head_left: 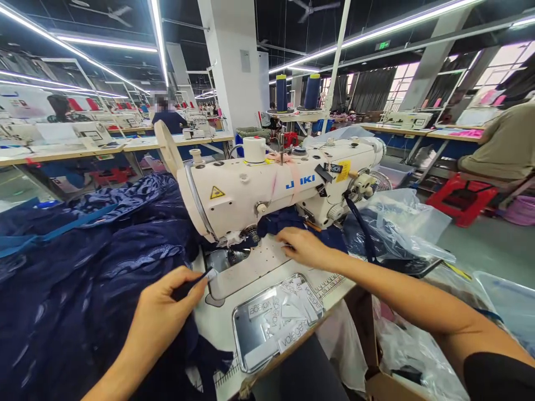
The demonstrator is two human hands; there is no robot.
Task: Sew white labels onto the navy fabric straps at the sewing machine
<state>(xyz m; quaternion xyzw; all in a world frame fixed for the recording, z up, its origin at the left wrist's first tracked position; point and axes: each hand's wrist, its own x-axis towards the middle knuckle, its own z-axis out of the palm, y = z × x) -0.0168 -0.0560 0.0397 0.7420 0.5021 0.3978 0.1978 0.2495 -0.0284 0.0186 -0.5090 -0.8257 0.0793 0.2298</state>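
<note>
Workshop floor, strip lights overhead, a pillar (232,61) behind; clock centred on the sewing machine bed (246,267). Navy strip (204,274) with a small white tag (213,274) at its end: at 8 o'clock, pinched between thumb and fingers of the left hand (171,303). Right hand (303,246) at 2, apart from the left, fingers curled near the bed; grip, if any, cannot tell. Navy cloth (282,220) lies under the machine arm (246,184) at 12. Metal tray (246,320) at 5 holds loose printed labels (295,334), a good number unattached. Tag sits beside the bed, away from the needle area; whether any stitching is finished, cannot tell. Larger navy pile (104,278) at 9, state of its pieces unclear. Farther out: clear plastic bag (412,214) at 3, thread cones (312,93) near 1, red stool (462,195) at 2.
</note>
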